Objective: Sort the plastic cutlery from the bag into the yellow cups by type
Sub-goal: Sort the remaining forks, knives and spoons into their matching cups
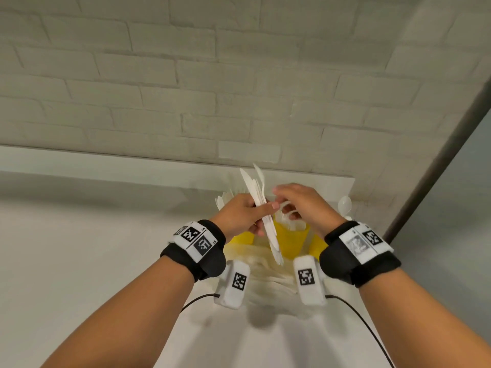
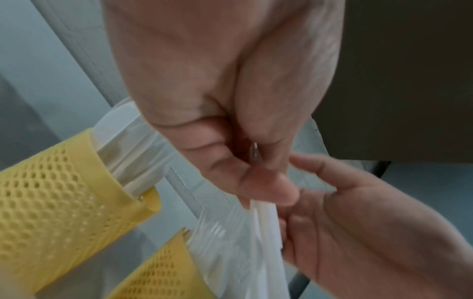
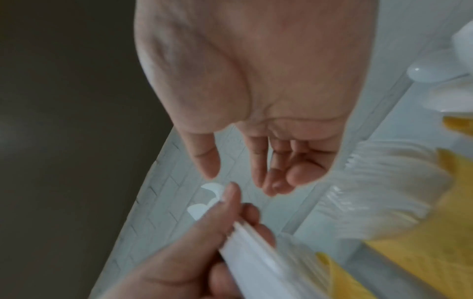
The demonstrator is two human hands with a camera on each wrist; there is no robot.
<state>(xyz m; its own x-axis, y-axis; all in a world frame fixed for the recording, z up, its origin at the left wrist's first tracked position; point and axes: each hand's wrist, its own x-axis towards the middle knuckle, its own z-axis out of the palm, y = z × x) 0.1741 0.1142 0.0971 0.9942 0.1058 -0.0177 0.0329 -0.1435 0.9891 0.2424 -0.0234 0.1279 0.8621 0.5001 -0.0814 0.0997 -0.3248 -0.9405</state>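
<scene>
My left hand (image 1: pixel 259 211) grips a bundle of white plastic cutlery (image 1: pixel 261 205) upright above the yellow cups; knife blades fan out at its top. In the left wrist view the fingers (image 2: pixel 256 182) curl round the bundle (image 2: pixel 263 218). My right hand (image 1: pixel 283 199) hovers just right of the bundle with loosely bent fingers (image 3: pixel 258 161) and holds nothing. Three yellow mesh cups stand below: the left cup (image 1: pixel 243 237) with knives, the middle cup (image 1: pixel 289 241) with forks (image 3: pixel 384 192), the right cup (image 1: pixel 318 247) with spoons (image 1: pixel 345 204). The plastic bag (image 1: pixel 268 282) lies in front of the cups.
The cups stand on a white table (image 1: pixel 79 248) near its far right corner, against a white brick wall (image 1: pixel 186 88). A dark post (image 1: pixel 438 168) rises at the right. Cables (image 1: pixel 366 322) run from the wrist cameras across the near table.
</scene>
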